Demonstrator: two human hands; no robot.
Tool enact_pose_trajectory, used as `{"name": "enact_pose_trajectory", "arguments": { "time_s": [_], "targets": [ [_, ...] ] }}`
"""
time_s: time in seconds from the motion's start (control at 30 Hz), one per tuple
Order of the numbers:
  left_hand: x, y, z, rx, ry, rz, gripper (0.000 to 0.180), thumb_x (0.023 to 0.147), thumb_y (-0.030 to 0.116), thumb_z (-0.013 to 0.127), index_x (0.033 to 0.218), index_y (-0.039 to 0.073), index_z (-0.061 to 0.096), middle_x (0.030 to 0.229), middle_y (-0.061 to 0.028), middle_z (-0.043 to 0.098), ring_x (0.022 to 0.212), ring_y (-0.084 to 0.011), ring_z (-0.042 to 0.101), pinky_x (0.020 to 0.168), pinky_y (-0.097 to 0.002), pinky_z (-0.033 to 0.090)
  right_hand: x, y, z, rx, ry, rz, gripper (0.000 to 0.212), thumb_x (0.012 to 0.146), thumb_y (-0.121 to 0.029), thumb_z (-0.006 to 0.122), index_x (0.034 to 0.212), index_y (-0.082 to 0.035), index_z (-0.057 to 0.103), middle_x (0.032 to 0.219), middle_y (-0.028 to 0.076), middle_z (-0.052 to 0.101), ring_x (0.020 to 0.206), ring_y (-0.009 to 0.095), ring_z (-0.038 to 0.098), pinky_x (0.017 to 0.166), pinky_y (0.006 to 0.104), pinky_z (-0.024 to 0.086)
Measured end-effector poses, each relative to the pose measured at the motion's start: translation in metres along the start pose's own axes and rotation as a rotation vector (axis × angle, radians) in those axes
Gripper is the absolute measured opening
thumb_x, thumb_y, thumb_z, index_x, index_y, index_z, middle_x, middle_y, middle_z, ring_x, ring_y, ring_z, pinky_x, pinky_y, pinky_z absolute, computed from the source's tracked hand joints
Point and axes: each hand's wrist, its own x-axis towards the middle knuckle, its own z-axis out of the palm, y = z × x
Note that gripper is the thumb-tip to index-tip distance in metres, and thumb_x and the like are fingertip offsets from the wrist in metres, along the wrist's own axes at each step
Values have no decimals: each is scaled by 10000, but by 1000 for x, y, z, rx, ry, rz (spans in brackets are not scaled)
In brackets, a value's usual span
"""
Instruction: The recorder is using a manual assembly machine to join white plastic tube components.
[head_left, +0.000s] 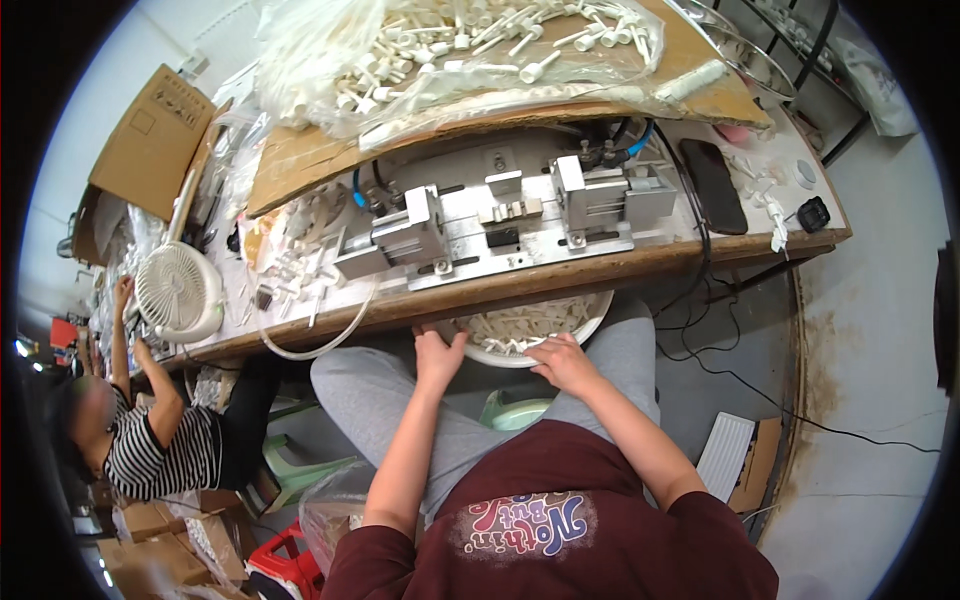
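A round white basin (488, 358) full of small white plastic pieces (530, 318) rests at my lap, partly under the table edge. At its left rim is my left hand (437, 359), closed on the basin's edge with some fingertips hidden below the table. My right hand (566, 366) reaches over the near right rim, fingers bent and pressed together among the pieces; whatever they pinch is too small to make out. On the table above stands a metal clamping fixture (510, 222) with two facing silver blocks and a small slotted holder between them.
A cardboard shelf (300, 165) over the fixture carries a heap of white plastic parts (440, 50). A white fan (178, 290) and a co-worker (165, 440) are at left. At right lie a black phone (712, 185) and hanging cables (706, 240). A green stool (515, 412) shows below.
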Motion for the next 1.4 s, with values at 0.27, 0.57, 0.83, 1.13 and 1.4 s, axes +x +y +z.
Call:
{"name": "enact_pose_trajectory", "arguments": {
  "time_s": [0.27, 0.57, 0.83, 1.13, 1.4],
  "targets": [
    [-81, -25, 41, -344, -119, -183, 1020, 830, 218, 766, 1570, 26, 91, 1431, -282, 341, 1287, -392, 438, 1030, -447, 427, 3, -2, 0, -10, -80, 68, 328, 758, -146, 778, 1080, -106, 728, 1032, 49, 719, 1028, 227, 632, 955, 371, 384],
    [-87, -1, 84, -504, -79, -88, 895, 860, -38, 578, 1587, 112, 78, 1477, -203, 281, 1228, -305, 490, 958, -376, 506, 0, 0, 0, -18, 84, 18, 350, 713, -123, 797, 1059, -104, 744, 950, 46, 706, 985, 234, 624, 955, 403, 398],
    [-48, -18, 82, -841, 158, -340, 958, 850, 36, 684, 1582, 104, 69, 1520, -173, 282, 1189, -240, 533, 950, -349, 496, 6, -1, -6, 25, 118, 55, 352, 696, -136, 810, 1042, -100, 756, 922, 37, 699, 974, 216, 624, 960, 382, 404],
    [-16, -35, 35, 20, 377, 187, 896, 811, 177, 750, 1504, -11, 214, 1424, -309, 307, 1297, -476, 325, 1101, -527, 279, 4, -25, -14, -65, -97, 159, 300, 719, -63, 703, 1012, -98, 755, 958, 50, 721, 1003, 231, 636, 897, 384, 451],
    [-86, 34, 6, -21, -142, 730, 594, 778, 145, 764, 1327, 64, 552, 1335, -192, 489, 1269, -386, 452, 1043, -475, 405, -18, -42, -2, -99, -445, 93, 337, 719, -146, 716, 1054, -118, 740, 976, 71, 723, 991, 242, 656, 905, 396, 452]
  ]
}}
